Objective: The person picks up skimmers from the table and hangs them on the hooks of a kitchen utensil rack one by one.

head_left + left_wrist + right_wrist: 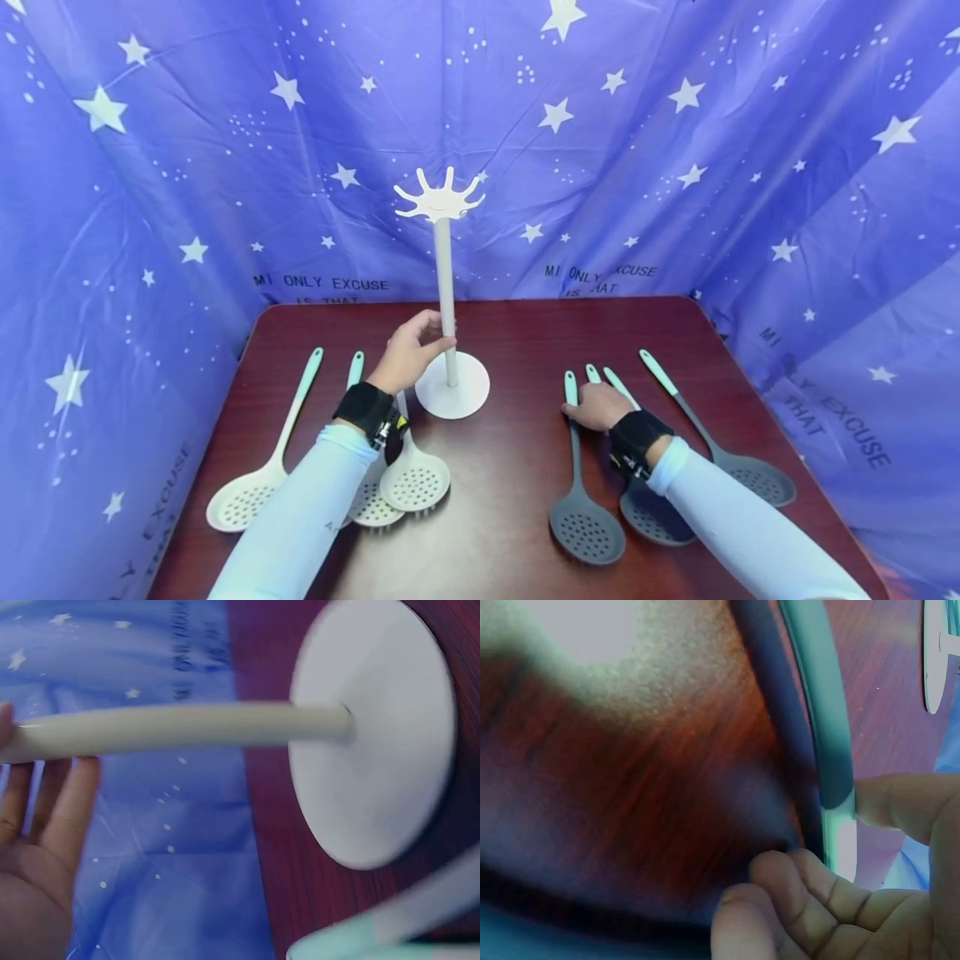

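A white stand with a round base and a ring of hooks on top stands at the table's middle back. My left hand holds its pole low down, thumb on one side and fingers on the other in the left wrist view. On the right, my right hand pinches the mint-tipped handle of a grey slotted skimmer, whose perforated head points toward me. In the right wrist view, thumb and fingertips lie on opposite sides of that handle. My right hand partly hides the neighbouring handles.
More grey skimmers lie to the right, one partly under my right forearm and one farther out. White skimmers with mint tips lie on the left, one at the outer side. A star-patterned blue curtain surrounds the brown table.
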Motion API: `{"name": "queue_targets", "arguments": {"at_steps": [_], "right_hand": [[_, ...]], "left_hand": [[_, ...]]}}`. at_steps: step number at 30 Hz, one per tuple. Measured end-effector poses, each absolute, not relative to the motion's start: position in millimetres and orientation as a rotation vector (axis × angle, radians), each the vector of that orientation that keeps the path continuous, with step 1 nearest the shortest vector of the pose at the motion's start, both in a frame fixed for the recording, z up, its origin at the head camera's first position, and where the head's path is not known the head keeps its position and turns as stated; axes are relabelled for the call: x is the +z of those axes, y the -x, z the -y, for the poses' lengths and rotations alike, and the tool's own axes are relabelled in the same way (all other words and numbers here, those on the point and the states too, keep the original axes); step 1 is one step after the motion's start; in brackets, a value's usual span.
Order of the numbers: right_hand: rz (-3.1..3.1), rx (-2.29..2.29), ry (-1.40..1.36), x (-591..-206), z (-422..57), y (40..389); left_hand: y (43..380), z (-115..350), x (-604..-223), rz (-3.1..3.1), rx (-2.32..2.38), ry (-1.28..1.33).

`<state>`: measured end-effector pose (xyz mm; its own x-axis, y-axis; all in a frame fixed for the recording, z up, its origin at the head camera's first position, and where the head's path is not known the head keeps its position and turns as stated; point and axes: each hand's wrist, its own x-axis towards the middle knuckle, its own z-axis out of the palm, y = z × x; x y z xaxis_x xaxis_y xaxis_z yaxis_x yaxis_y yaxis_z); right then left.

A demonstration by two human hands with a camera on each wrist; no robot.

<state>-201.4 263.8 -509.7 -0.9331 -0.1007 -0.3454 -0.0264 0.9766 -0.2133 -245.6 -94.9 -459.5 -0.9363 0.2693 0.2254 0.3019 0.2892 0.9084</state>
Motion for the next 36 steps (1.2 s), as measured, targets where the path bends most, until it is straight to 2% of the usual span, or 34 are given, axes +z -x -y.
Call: {"name": "queue_targets", "arguments": {"at_steps": [10,16,29,36], "right_hand": [[-2.792,-0.624,0.03,-517.3,-263.3,195.5],[-2.884,-0.899,0.073,-505.2,-248.8,188.1],[-3.121,-1.379,0.429,-476.8,-212.6,176.4],[-3.208,-1.556,0.667,-448.4,-200.4,179.1]], "left_hand": [[245.5,95.5,-468.6,2.434,-1.741,0.7],[245.6,96.7,-467.5,2.442,-1.695,0.701],[241.0,98.0,-471.0,2.462,-1.7,0.664],[243.3,94.5,-472.3,2.443,-1.705,0.692]]}}
